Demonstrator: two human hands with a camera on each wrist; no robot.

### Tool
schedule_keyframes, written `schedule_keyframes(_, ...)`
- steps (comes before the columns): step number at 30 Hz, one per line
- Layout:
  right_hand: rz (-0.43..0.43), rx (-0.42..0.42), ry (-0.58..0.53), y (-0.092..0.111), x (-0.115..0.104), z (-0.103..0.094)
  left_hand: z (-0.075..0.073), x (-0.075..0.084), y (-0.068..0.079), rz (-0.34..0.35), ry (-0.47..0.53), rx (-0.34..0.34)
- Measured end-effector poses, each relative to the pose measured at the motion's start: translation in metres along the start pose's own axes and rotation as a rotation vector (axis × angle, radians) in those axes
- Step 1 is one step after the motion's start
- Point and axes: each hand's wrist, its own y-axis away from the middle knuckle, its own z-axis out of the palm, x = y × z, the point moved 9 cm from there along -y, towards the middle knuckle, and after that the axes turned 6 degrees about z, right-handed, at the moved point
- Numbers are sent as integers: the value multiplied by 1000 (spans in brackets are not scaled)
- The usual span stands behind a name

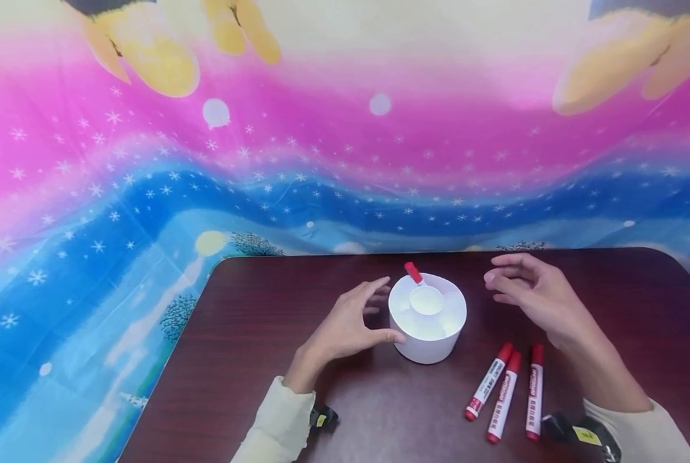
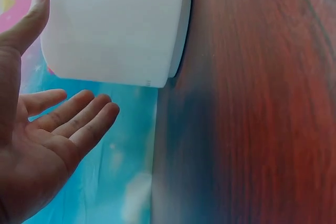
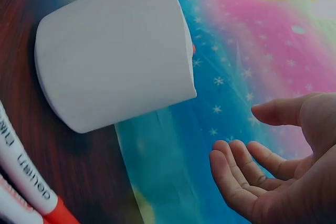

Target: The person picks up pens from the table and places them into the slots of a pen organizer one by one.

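Observation:
A round white desk organizer (image 1: 427, 348) with a small cup in its centre stands on the table. One red-capped marker (image 1: 413, 272) leans in its back section, cap up. My left hand (image 1: 350, 321) is at the organizer's left side, thumb and fingers spread apart around that side, holding nothing. On the other side, my right hand (image 1: 532, 289) hovers apart from the organizer, fingers loosely bent and nothing in them. Three red-capped whiteboard markers lie in front of the right hand: a left one (image 1: 488, 382), a middle one (image 1: 503, 399) and a right one (image 1: 534, 392).
The dark wooden table (image 1: 217, 386) has its back edge just behind the organizer. A colourful printed cloth (image 1: 321, 141) hangs behind and to the left. Black wrist straps sit at both cream sleeves (image 1: 278, 418).

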Motion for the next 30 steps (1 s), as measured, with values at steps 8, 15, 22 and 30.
schedule_keyframes(8,5,19,33,6,10,-10,11,3,-2,22,-35,-3)
schedule_keyframes(15,-15,22,-10,9,17,-17,15,3,-2,20,-27,11)
schedule_keyframes(22,-19,-2,-153,15,26,-24,16,1,-3,27,-54,15)
schedule_keyframes(30,30,-4,-86,24,42,-29,15,1,-2,21,-33,20)
